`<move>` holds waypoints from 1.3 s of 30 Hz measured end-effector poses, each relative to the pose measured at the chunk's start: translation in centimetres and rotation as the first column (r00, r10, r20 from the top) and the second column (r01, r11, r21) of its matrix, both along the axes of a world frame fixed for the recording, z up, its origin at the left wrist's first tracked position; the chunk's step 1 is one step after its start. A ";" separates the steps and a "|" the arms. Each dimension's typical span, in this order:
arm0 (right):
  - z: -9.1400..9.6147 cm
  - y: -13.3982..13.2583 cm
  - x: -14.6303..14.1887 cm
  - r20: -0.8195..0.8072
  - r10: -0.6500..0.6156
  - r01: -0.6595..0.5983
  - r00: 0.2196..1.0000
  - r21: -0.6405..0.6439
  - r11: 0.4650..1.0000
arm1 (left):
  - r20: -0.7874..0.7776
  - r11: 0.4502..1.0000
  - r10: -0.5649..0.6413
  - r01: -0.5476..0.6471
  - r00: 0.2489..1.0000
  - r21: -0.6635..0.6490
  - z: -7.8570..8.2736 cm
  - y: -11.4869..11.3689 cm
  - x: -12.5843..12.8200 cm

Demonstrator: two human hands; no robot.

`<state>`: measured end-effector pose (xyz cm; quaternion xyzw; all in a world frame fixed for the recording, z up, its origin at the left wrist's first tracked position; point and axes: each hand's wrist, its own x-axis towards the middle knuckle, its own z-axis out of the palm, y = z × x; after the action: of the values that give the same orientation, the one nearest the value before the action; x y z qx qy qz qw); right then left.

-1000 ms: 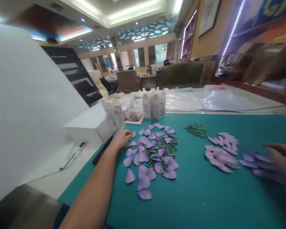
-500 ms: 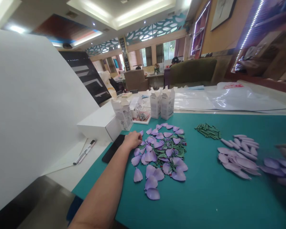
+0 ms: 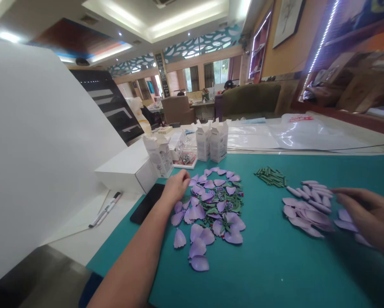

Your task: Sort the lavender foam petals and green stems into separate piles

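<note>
My left hand rests with curled fingers at the upper left edge of a heap of lilac foam petals, which are mixed with green leaf pieces. I cannot tell whether it pinches a petal. My right hand hovers with fingers apart over a smaller group of petals, next to a sorted stack of long lilac petals. It holds nothing visible. A bundle of thin green strips lies between the heap and the stack, all on a teal mat.
A black phone lies on the mat's left edge, beside a white box and pens. Small white cartons and a tray of small parts stand beyond the mat, before a plastic sheet. A person sits far back.
My right hand has come in from the right edge over the petals. My left hand stays at the heap's edge, and the view has shifted slightly.
</note>
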<state>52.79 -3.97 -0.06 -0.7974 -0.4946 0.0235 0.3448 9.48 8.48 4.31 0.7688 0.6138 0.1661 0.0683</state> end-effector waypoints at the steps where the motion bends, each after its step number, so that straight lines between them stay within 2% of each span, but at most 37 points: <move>1: 0.7 0.0 -1.4 -0.101 0.078 -0.079 0.992 -0.012 0.997 | 0.038 0.999 -0.049 0.049 0.998 0.003 0.2 -0.7 1.0; 3: 1.6 0.0 -4.3 -0.270 0.252 -0.262 0.929 -0.003 0.965 | 0.157 0.979 -0.201 0.203 0.967 0.000 0.3 -2.4 3.3; 4: 1.9 0.0 -5.8 -0.347 0.346 -0.364 0.872 0.013 0.931 | 0.220 0.956 -0.288 0.294 0.932 0.003 0.4 -3.3 4.5; 5: 1.9 -0.1 -7.3 -0.408 0.399 -0.413 0.821 0.057 0.909 | 0.256 0.931 -0.354 0.364 0.900 0.008 0.4 -4.3 5.6; 7: 1.9 -0.4 -10.0 -0.490 0.526 -0.579 0.695 0.053 0.814 | 0.276 0.885 -0.451 0.466 0.849 0.013 0.2 -6.3 7.6; 10: 1.6 -1.1 -13.0 -0.505 0.660 -0.765 0.556 -0.002 0.644 | 0.240 0.830 -0.544 0.557 0.804 0.018 -0.2 -8.6 9.6; 11: 1.6 -1.2 -13.6 -0.493 0.691 -0.798 0.528 -0.010 0.603 | 0.220 0.818 -0.565 0.575 0.795 0.020 -0.3 -9.1 10.0; 13: 1.5 -1.3 -14.3 -0.459 0.728 -0.823 0.509 -0.012 0.568 | 0.184 0.799 -0.593 0.601 0.784 0.012 -0.5 -9.7 10.3; 15: 1.4 -1.0 -14.0 -0.425 0.731 -0.812 0.534 -0.016 0.584 | 0.170 0.787 -0.607 0.617 0.777 -0.009 -0.5 -9.7 10.2; 16: 1.4 -0.8 -13.5 -0.405 0.721 -0.792 0.563 -0.013 0.611 | 0.177 0.788 -0.604 0.616 0.777 -0.017 -0.3 -9.4 10.0; 18: 1.5 -0.1 -11.7 -0.348 0.669 -0.706 0.657 0.028 0.707 | 0.213 0.805 -0.578 0.594 0.788 -0.012 0.3 -8.6 9.1; 21: 1.7 0.6 -7.5 -0.282 0.454 -0.427 0.845 0.154 0.891 | 0.279 0.870 -0.480 0.492 0.832 0.033 1.5 -6.6 7.1; 23: 1.8 0.5 -4.1 -0.287 0.221 -0.172 0.932 0.187 0.967 | 0.305 0.923 -0.380 0.379 0.873 0.066 1.9 -4.9 5.4; 24: 1.8 0.3 -2.4 -0.286 0.103 -0.048 0.953 0.193 0.980 | 0.318 0.947 -0.318 0.314 0.893 0.064 2.0 -4.1 4.4; 26: 1.7 -0.3 0.5 -0.254 -0.102 0.155 0.962 0.199 0.968 | 0.321 0.982 -0.187 0.183 0.928 0.042 1.7 -2.3 2.6; 29: 1.0 -1.0 3.5 -0.176 -0.275 0.307 0.945 0.192 0.932 | 0.283 0.995 -0.081 0.094 0.956 -0.032 0.7 0.0 0.1; 33: -0.2 -1.0 4.8 -0.110 -0.319 0.332 0.941 0.134 0.934 | 0.262 0.997 -0.027 0.046 0.965 -0.068 -0.2 1.5 -1.8; 39: -1.4 -0.6 5.0 -0.025 -0.329 0.330 0.944 0.045 0.943 | 0.293 0.998 0.002 0.016 0.956 -0.060 -0.3 1.4 -1.8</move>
<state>57.76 -4.53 -1.43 -0.8602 -0.3517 -0.0396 0.3671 7.66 9.87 4.00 0.7354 0.5991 0.2588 0.1827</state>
